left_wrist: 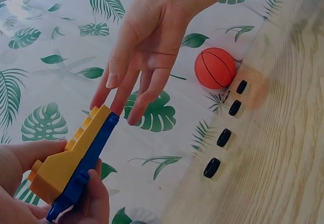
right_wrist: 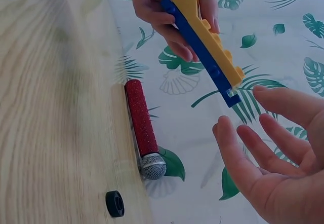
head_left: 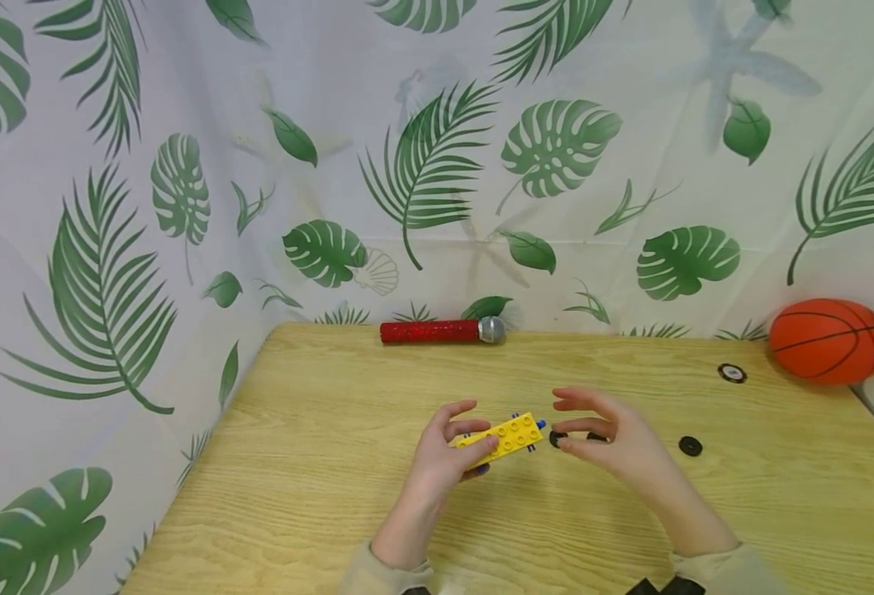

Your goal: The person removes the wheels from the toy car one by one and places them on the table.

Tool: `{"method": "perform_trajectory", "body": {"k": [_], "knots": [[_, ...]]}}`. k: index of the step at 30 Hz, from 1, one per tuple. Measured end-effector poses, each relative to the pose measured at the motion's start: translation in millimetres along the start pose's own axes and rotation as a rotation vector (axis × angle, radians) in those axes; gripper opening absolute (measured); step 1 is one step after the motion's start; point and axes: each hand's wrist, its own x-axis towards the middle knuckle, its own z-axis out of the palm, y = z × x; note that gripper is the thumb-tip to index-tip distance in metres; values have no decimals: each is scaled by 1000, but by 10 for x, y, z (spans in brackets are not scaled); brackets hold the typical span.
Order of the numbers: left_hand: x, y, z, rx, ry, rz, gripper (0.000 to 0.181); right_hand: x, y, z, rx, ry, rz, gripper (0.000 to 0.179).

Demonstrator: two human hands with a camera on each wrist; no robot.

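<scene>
My left hand (head_left: 437, 453) grips one end of a toy vehicle body (head_left: 515, 434) made of yellow studded bricks on a blue base. Small blue axle pegs stick out at its sides in the head view. Above the table, the body's far end points towards my right hand (head_left: 619, 434). In the right wrist view, the right hand's fingers (right_wrist: 230, 143) are spread and loosely bent beside the blue tip, with a gap between and nothing held. Black toy wheels (head_left: 691, 446) lie on the table; two are partly behind the right hand in the head view.
A red glittery microphone (head_left: 429, 331) with a silver head lies along the table's back edge. At the back right sits an orange toy basketball (head_left: 831, 341), with a black disc with a pale centre (head_left: 732, 373) near it. Leaf-printed cloth (head_left: 444, 273) hangs behind the wooden table (head_left: 318, 496).
</scene>
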Motion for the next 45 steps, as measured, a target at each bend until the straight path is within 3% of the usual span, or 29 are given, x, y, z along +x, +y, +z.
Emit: {"method": "perform_trajectory", "body": {"k": [15, 28, 37, 45], "knots": [[-18, -19, 19, 19, -42, 4, 59, -2, -3, 120, 113, -58, 24, 58], [-5, -9, 6, -10, -66, 18, 61, -8, 7, 114, 22, -46, 43, 55], [13, -23, -20, 22, -91, 49, 63, -35, 14, 64, 36, -23, 48, 56], [28, 3, -42, 0, -168, 32, 54, -72, 26, 14, 43, -15, 71, 55]]}}
